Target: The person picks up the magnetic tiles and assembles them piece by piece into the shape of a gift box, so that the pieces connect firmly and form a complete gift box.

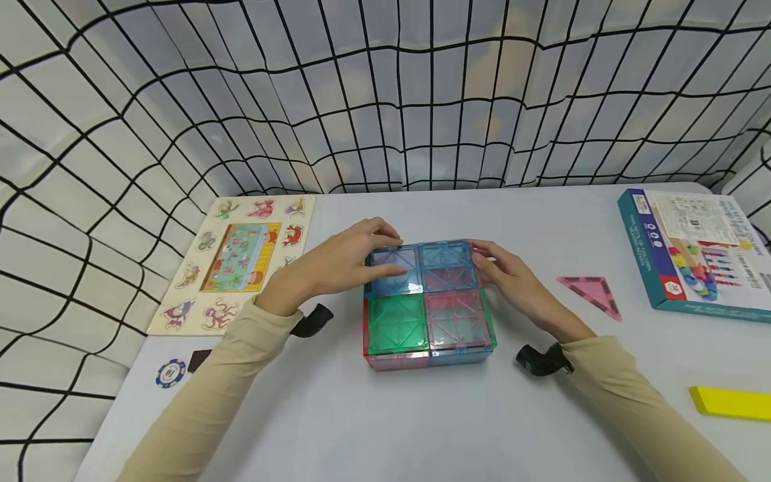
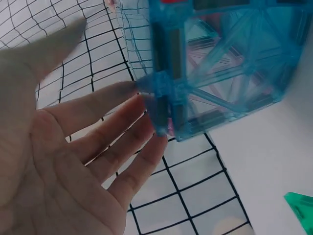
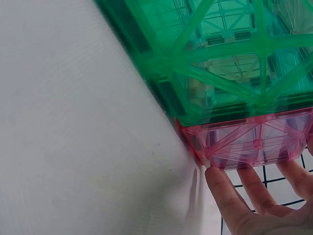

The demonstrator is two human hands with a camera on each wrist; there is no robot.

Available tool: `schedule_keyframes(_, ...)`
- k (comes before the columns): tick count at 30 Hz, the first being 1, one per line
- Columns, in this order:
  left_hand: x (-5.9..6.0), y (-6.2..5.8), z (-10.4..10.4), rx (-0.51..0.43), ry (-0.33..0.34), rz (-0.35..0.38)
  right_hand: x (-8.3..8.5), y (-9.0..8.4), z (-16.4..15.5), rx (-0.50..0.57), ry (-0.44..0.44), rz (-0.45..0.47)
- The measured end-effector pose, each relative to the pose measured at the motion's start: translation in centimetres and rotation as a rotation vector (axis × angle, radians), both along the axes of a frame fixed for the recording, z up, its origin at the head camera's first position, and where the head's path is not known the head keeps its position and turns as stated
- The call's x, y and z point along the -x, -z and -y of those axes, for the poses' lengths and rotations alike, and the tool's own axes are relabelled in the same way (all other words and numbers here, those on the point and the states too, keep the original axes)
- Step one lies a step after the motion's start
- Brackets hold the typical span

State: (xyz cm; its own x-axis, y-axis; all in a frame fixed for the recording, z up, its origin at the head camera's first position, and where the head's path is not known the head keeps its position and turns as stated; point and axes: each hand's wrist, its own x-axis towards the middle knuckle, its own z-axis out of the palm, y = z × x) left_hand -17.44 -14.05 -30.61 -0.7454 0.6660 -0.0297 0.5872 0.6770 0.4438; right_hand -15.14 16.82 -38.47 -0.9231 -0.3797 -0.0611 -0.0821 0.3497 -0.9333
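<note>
A low, square box of see-through magnetic tiles (image 1: 397, 325) stands mid-table. Two blue tiles (image 1: 446, 261) form the far half of its top; a green tile (image 1: 394, 321) and a pinkish tile (image 1: 459, 318) form the near half. My left hand (image 1: 343, 261) is at the far left corner, thumb stretched over a blue tile. In the left wrist view its fingertips touch the blue edge (image 2: 168, 93). Across from it, my right hand (image 1: 508, 278) rests its fingertips at the far right corner. The right wrist view has these fingers spread along a pink side tile (image 3: 249, 139).
A pink triangle tile (image 1: 593, 294) lies right of the box, before a boxed set (image 1: 711, 248). At the near right is a yellow block (image 1: 731, 403). An animal puzzle board (image 1: 201, 268) and a poker chip (image 1: 170, 373) lie left. Black netting (image 1: 397, 107) borders the back.
</note>
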Motion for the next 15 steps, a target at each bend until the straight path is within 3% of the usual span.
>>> schedule_keyframes(5,-0.4,1.2,1.3,-0.088,-0.030,0.058,-0.1,-0.2,0.1,-0.008,0.000,0.001)
schedule_keyframes(9,-0.7,2.4,1.8,-0.224,-0.076,0.119,0.0,-0.5,0.1,-0.017,-0.014,-0.007)
schedule_keyframes(12,-0.8,3.3,1.9,-0.351,-0.158,0.184,0.2,-0.9,0.2,-0.052,-0.026,-0.029)
schedule_keyframes(15,-0.7,4.1,1.9,-0.480,-0.262,0.297,0.7,-1.7,0.6,-0.119,-0.046,-0.091)
